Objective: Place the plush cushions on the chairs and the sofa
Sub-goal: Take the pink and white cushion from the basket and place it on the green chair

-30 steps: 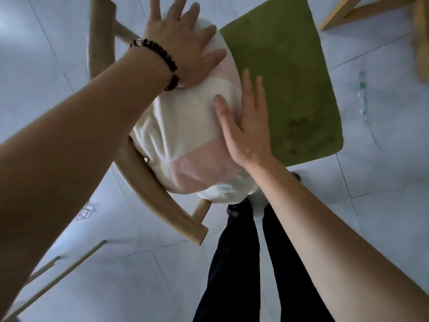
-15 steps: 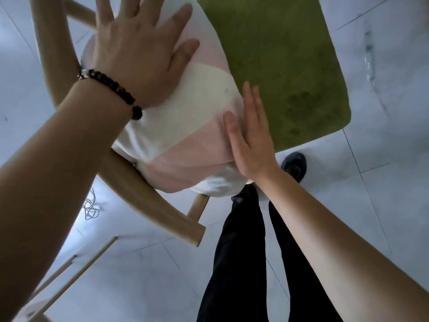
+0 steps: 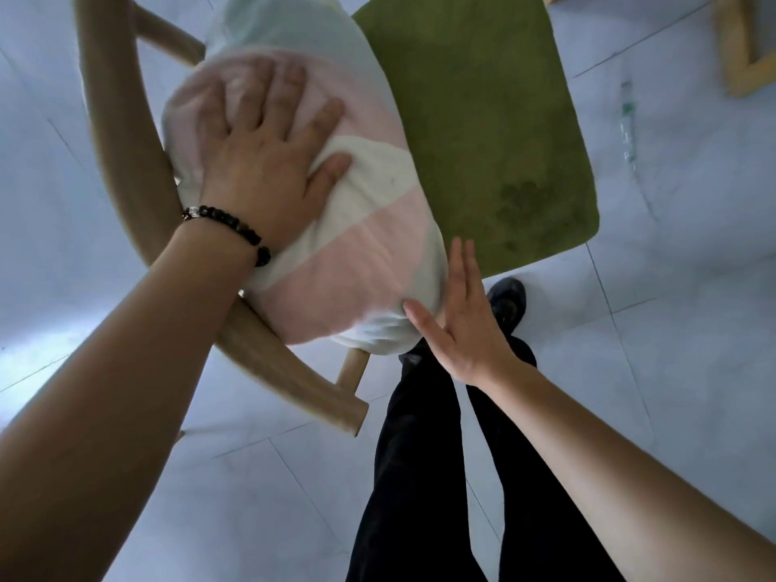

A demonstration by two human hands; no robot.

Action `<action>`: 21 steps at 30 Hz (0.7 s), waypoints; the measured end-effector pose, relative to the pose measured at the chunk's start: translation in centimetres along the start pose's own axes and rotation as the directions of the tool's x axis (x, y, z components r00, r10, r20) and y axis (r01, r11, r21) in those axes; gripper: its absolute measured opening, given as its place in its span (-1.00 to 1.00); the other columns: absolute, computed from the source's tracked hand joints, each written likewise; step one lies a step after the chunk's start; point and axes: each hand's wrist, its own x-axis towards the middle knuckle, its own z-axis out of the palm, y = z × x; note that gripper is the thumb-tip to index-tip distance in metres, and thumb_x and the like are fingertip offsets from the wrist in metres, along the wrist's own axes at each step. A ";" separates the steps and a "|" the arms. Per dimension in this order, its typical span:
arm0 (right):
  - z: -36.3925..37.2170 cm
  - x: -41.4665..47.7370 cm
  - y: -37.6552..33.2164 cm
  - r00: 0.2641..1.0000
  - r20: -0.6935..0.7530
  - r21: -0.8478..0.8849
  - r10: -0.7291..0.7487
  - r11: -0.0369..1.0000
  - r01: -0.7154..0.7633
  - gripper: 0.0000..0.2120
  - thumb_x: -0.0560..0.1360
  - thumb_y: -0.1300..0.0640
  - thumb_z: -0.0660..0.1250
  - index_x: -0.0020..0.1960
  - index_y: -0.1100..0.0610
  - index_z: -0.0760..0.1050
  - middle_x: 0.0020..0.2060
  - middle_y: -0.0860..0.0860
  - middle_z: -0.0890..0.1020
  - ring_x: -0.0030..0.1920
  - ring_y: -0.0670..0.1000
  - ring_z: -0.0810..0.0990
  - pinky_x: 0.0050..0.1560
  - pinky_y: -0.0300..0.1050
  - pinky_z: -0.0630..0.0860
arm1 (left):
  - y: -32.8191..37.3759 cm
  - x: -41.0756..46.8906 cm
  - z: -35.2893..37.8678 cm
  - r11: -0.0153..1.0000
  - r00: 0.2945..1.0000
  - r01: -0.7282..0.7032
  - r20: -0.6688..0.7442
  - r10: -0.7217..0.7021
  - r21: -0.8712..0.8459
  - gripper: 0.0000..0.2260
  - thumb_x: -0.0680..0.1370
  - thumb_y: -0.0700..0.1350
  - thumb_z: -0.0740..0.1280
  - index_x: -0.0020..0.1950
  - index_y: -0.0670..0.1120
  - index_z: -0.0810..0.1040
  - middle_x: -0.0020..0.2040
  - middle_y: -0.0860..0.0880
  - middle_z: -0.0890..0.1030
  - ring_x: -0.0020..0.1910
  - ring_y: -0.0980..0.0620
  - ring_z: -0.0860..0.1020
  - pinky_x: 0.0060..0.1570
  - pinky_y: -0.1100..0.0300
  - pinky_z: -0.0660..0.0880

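Note:
A plush cushion (image 3: 361, 262) with pink and cream stripes and a white end leans against the curved wooden back (image 3: 126, 153) of a chair. The chair's green seat pad (image 3: 483, 119) lies to the cushion's right. My left hand (image 3: 264, 170), with a black bead bracelet at the wrist, lies flat on the cushion's upper face, fingers spread and pressing in. My right hand (image 3: 457, 325) is flat and upright against the cushion's near end, fingers straight. Neither hand grips anything.
My legs in black trousers (image 3: 420, 476) and a dark shoe (image 3: 506, 304) stand just in front of the chair on pale floor tiles. Part of another wooden frame (image 3: 739, 48) shows at the top right.
My left hand has slid down the cushion toward me and now presses on its pink stripe. My right hand has dropped from the cushion's side to its near end.

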 end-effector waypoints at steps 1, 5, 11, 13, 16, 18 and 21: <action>0.3 -0.5 -0.4 0.998 -0.058 0.006 -0.022 1.000 0.022 0.01 0.46 -0.54 0.02 0.63 -0.01 -0.31 0.63 0.07 -0.29 0.65 0.05 -0.20 0.59 0.24 0.06 | 0.1 0.2 0.0 1.000 1.000 0.005 0.005 -0.005 -0.008 -0.45 0.66 0.27 -0.08 0.62 0.11 0.14 0.66 -0.16 0.02 0.63 -0.24 -0.04 0.52 -0.36 -0.09; 2.7 0.5 -3.9 0.919 -0.361 0.063 -0.160 0.979 0.195 0.06 0.47 -0.47 0.13 0.60 0.24 -0.18 0.58 0.37 -0.21 0.63 0.26 -0.15 0.58 0.29 0.04 | 0.6 0.2 0.1 1.000 1.000 0.006 -0.009 -0.006 0.012 -0.45 0.67 0.26 -0.08 0.61 0.09 0.16 0.65 -0.18 0.04 0.62 -0.27 -0.01 0.49 -0.40 -0.06; 5.6 2.0 -0.2 0.907 -0.329 -0.199 -0.264 0.958 0.207 0.06 0.41 -0.51 0.19 0.56 0.25 0.02 0.53 0.48 0.07 0.58 0.38 0.13 0.48 0.33 0.26 | -0.1 0.4 0.3 1.000 1.000 -0.029 -0.010 0.029 -0.001 -0.44 0.64 0.30 -0.07 0.58 0.11 0.19 0.64 -0.17 0.11 0.59 -0.30 0.08 0.47 -0.42 0.00; 4.8 0.7 2.1 0.940 -0.219 -0.298 -0.261 0.935 0.190 0.06 0.43 -0.51 0.19 0.59 0.23 0.00 0.56 0.42 0.07 0.58 0.35 0.14 0.47 0.33 0.28 | -0.1 0.3 0.1 0.999 1.000 -0.031 0.000 0.031 -0.005 -0.42 0.62 0.31 -0.07 0.59 0.10 0.20 0.64 -0.18 0.10 0.60 -0.29 0.06 0.47 -0.42 -0.02; 2.3 -0.5 3.9 0.974 -0.106 -0.318 -0.199 0.935 0.156 0.03 0.46 -0.52 0.11 0.64 0.14 -0.09 0.62 0.30 -0.01 0.62 0.24 0.05 0.53 0.31 0.19 | 0.6 -0.5 -1.0 0.998 0.999 -0.028 -0.043 0.026 -0.051 -0.41 0.63 0.29 -0.02 0.59 0.03 0.21 0.64 -0.22 0.08 0.61 -0.29 0.02 0.47 -0.45 -0.07; 0.3 -0.3 2.8 0.988 -0.110 -0.179 -0.108 0.980 0.088 -0.05 0.51 -0.49 0.03 0.65 0.07 -0.16 0.65 0.14 -0.10 0.65 0.10 -0.06 0.59 0.13 0.06 | 1.4 -1.7 -1.7 0.997 0.993 -0.020 -0.117 0.011 -0.073 -0.38 0.64 0.29 0.00 0.61 -0.02 0.15 0.64 -0.24 0.03 0.62 -0.28 -0.02 0.47 -0.46 -0.12; -2.4 3.0 -0.9 0.974 -0.227 0.103 -0.007 0.994 0.032 -0.34 0.66 -0.25 -0.05 0.66 0.00 -0.09 0.66 -0.03 -0.05 0.64 -0.08 -0.07 0.52 -0.15 -0.03 | 2.7 -4.3 -1.5 0.994 0.985 0.003 -0.173 -0.022 -0.113 -0.25 0.61 0.36 0.03 0.64 -0.09 0.06 0.65 -0.25 -0.02 0.62 -0.28 -0.06 0.46 -0.44 -0.15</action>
